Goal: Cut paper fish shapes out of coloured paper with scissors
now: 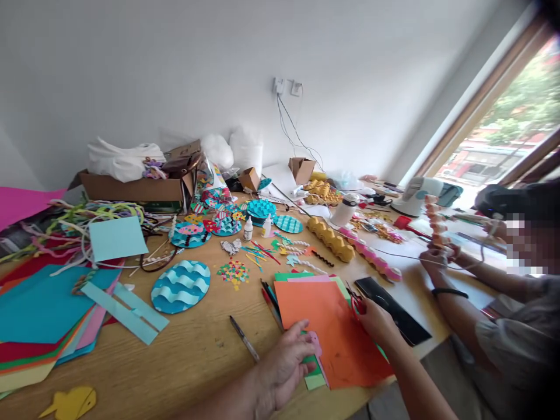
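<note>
My left hand point(286, 364) is palm-up at the left edge of an orange paper sheet point(326, 315), its fingers apart and loosely curled. A small pink paper cut-out point(315, 343) shows beside its fingertips; whether they touch is unclear. My right hand point(378, 322) is closed on red-handled scissors point(356, 302) over the right side of the orange sheet. Green and pink sheets show from under the orange one. A pen point(244, 338) is on the table left of my left hand, and a black flat case point(394, 311) is right of the scissors.
Coloured paper sheets point(44, 303) are stacked at left, near a yellow fish cut-out point(72, 402). A blue wavy paper disc point(181, 286), confetti pieces point(234, 273) and glue bottles point(248, 229) occupy the middle. At right, another person's hands point(437, 262) hold a ruffled strip point(433, 219).
</note>
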The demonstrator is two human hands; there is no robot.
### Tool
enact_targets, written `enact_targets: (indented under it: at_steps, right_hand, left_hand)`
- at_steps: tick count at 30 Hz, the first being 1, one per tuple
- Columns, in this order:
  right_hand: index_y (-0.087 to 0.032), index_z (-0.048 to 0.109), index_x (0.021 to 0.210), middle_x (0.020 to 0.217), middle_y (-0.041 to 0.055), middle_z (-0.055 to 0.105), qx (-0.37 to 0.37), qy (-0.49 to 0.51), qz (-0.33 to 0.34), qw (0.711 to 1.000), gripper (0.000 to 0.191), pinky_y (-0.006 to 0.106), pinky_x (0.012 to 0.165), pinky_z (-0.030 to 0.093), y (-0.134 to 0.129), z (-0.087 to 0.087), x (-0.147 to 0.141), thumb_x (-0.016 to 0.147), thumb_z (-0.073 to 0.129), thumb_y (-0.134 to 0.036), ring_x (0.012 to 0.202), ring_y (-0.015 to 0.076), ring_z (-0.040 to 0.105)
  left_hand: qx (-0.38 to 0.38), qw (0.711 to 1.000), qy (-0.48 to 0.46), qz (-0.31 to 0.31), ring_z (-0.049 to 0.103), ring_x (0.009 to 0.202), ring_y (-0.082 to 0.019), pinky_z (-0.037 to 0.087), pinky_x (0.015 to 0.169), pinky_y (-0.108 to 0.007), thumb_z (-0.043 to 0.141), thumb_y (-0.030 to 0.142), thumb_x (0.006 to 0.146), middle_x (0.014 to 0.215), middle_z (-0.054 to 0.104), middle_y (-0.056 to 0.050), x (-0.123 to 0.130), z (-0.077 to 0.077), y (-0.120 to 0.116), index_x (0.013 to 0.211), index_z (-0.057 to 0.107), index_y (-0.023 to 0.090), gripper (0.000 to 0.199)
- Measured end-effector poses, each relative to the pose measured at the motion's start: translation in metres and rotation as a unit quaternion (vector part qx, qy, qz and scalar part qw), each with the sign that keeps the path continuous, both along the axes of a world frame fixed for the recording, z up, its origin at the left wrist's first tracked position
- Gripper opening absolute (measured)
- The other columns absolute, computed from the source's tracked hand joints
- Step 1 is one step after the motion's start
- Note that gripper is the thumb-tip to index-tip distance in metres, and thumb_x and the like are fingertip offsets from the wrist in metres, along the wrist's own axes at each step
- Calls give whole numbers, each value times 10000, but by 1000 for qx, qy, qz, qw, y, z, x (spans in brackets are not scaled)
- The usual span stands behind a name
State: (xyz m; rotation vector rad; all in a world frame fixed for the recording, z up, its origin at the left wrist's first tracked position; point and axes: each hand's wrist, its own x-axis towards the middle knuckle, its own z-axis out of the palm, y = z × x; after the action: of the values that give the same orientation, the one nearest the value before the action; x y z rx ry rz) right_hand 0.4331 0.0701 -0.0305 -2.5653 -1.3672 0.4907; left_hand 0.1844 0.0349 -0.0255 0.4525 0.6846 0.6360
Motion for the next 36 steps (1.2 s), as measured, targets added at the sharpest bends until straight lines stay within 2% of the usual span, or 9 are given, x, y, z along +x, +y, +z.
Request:
enact_targets:
  at_steps: [3, 5, 8, 10, 17, 24, 29, 32, 36]
  right_hand:
    - [-139, 595, 1067, 1059, 62, 618, -9, 74, 2, 997, 233, 365, 752, 518, -4, 2, 1, 909, 558, -307, 887, 197, 616]
    - [-143, 572, 1130, 1104, 67, 605, -5, 140, 4, 990, 266, 375, 754, 534, -9, 6, 1, 915, 557, -300, 900, 199, 622]
    - [-118, 602, 919, 792, 12, 624, 34, 245, 22, 969, 133, 263, 586, 496, -19, 16, -2, 864, 590, -238, 647, 134, 599]
    - [-141, 559, 745, 576, -50, 521, 75, 308, 41, 948, 94, 216, 483, 404, -27, 26, -6, 752, 623, -209, 498, 102, 509]
    - [-174, 539, 728, 561, -59, 460, 219, 443, 78, 866, 174, 205, 458, 316, -48, 80, -39, 611, 646, -246, 487, 91, 401]
    - [-192, 550, 771, 621, -41, 474, 355, 493, 72, 791, 196, 221, 484, 339, -52, 118, -82, 620, 652, -265, 528, 110, 430]
    - [-203, 572, 745, 658, -36, 515, 488, 532, 37, 691, 169, 226, 504, 370, -51, 136, -117, 592, 643, -190, 558, 116, 472]
    - [-211, 557, 732, 670, -45, 489, 521, 552, 18, 651, 154, 239, 551, 411, -53, 141, -136, 597, 626, -187, 566, 109, 475]
    - [-212, 543, 715, 677, -51, 484, 554, 566, -8, 611, 146, 230, 593, 430, -57, 126, -152, 614, 641, -173, 597, 104, 491]
  left_hand:
    - [-1, 1000, 17, 1, 537, 937, -186, 383, 730, -278, 653, 108, 596, 1049, 545, -70, 1, -3, 2, 1141, 544, 171, 559]
    - [-1, 1000, 24, 0, 537, 931, -188, 389, 726, -280, 655, 121, 607, 1029, 544, -65, -1, -4, 2, 1095, 558, 174, 501]
    - [4, 1000, 24, -6, 567, 897, -189, 402, 728, -288, 661, 138, 636, 979, 589, -66, -6, -4, 3, 1037, 581, 174, 410]
    - [7, 1000, 21, -12, 595, 844, -183, 413, 718, -291, 662, 140, 658, 930, 629, -68, -11, -3, 3, 992, 599, 165, 341]
    - [24, 999, 17, -36, 593, 621, -115, 412, 601, -226, 685, 190, 719, 676, 645, -6, -38, -2, -4, 734, 638, 158, 59]
    - [59, 988, 23, -137, 637, 667, -166, 454, 632, -260, 648, 418, 775, 745, 709, -79, -62, -5, -26, 799, 726, 138, 291]
    - [122, 963, -34, -237, 582, 1075, -298, 459, 830, -383, 743, 525, 636, 1125, 679, -125, -60, -9, -41, 1123, 676, 246, 565]
    - [132, 975, -80, -158, 501, 1188, -322, 440, 858, -396, 799, 577, 494, 1254, 613, -109, -53, 2, -42, 1181, 630, 301, 759]
    - [142, 983, -120, -2, 479, 1220, -315, 402, 952, -410, 735, 499, 663, 1327, 565, -82, -51, 35, -37, 1245, 562, 288, 643]
